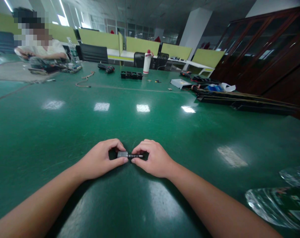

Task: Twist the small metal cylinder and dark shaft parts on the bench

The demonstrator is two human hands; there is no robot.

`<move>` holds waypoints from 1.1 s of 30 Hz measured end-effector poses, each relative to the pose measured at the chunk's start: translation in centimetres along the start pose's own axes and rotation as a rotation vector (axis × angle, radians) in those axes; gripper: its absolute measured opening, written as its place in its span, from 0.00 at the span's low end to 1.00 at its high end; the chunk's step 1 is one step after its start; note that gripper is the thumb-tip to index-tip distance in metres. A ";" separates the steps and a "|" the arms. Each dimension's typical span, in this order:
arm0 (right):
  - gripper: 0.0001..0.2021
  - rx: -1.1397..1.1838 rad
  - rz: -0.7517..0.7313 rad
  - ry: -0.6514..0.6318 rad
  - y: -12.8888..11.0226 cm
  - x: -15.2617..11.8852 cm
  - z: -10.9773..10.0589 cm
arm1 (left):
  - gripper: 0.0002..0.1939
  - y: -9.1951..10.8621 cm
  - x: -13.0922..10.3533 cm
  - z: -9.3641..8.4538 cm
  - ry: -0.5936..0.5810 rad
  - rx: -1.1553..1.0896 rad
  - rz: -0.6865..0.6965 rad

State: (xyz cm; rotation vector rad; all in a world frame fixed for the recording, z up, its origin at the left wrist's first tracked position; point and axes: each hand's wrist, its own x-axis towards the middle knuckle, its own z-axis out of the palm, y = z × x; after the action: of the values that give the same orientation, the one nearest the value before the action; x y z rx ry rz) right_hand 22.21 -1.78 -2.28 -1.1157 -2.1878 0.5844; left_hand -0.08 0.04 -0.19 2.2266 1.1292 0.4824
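Observation:
Low over the green table (120, 122), a small grey cylinder with a dark, ringed shaft (123, 154) lies level between my two hands. It resembles a small motor, though its exact kind is unclear. My left hand (100, 160) is closed in a pinch, thumb and fingers on the grey cylinder end. At the other end my right hand (155, 158) pinches around the dark shaft, whose thin metal tip points right between thumb and fingers. The fingertips of both hands are close together, and they hide part of the piece.
Clear plastic bottles (279, 205) lie at the right edge. Farther back are a white bottle (146, 62), a black block-shaped part (131, 75), a cable (84, 79), a power tool (106, 68) and long dark strips (244, 100). A person (42, 46) sits at the far left.

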 end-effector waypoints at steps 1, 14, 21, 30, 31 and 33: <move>0.05 0.000 0.002 -0.001 0.0 0.0 0.0 | 0.12 0.0 0.0 0.0 0.000 0.002 -0.003; 0.04 -0.014 0.002 -0.024 -0.2 0.1 -0.2 | 0.13 0.3 0.1 -0.1 -0.002 -0.003 -0.009; 0.04 -0.024 0.001 -0.028 -0.1 0.1 -0.2 | 0.12 0.4 0.0 -0.2 0.000 0.001 -0.011; 0.04 -0.026 0.006 -0.035 -0.2 0.1 -0.2 | 0.13 0.3 0.0 -0.1 -0.007 0.000 -0.011; 0.04 -0.029 0.008 -0.038 -0.3 0.1 -0.2 | 0.13 0.3 0.0 -0.1 -0.008 -0.004 -0.011; 0.04 -0.032 0.014 -0.041 -0.3 0.1 -0.2 | 0.13 0.4 0.0 -0.1 -0.010 -0.001 -0.011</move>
State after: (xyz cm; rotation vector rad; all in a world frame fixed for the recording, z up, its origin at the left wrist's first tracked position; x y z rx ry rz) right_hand 22.16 -1.84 -1.90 -1.1455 -2.2331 0.5849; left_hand 0.07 -0.10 0.15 2.2180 1.1353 0.4670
